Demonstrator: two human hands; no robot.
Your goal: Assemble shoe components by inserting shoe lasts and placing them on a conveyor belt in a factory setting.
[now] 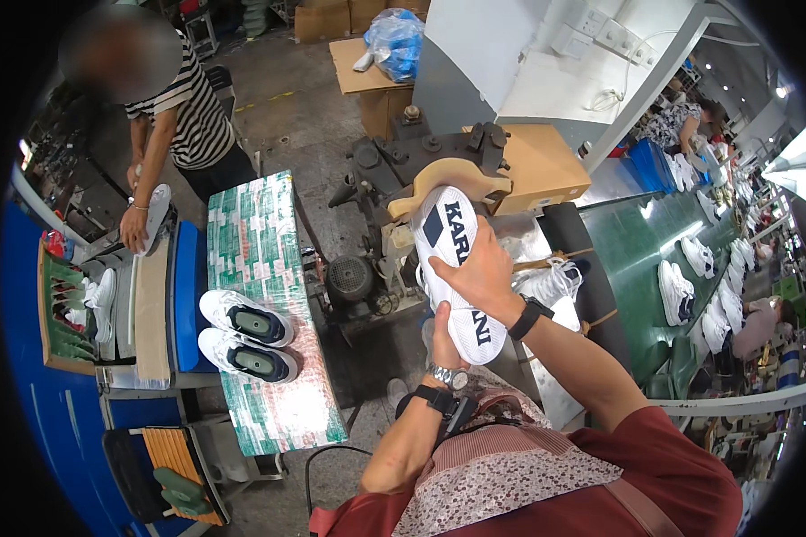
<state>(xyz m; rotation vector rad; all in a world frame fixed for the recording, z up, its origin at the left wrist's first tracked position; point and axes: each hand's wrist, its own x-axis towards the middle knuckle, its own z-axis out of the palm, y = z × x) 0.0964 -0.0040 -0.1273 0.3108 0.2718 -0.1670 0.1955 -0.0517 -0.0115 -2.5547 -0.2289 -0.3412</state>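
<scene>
In front of my body I hold a white sneaker (464, 320), its white sole with black lettering turned up. My right hand (482, 270) grips it across the middle of the sole, thumb lying over it. My left hand (444, 338) holds the sneaker's near end from the left side. The far end of the sneaker touches or lies just before the curved tan pad (461, 172) of a dark machine (394, 166); contact is hard to tell. To the right, another white laced sneaker (551, 282) rests near my right wrist.
At left, a pair of white sneakers (246, 347) stands on a green-and-white wrapped table (255, 233). Beyond it, a person in a striped shirt (192, 116) handles a shoe. On the right, a green conveyor (631, 259) carries several sneakers. A cardboard box (542, 166) sits behind the machine.
</scene>
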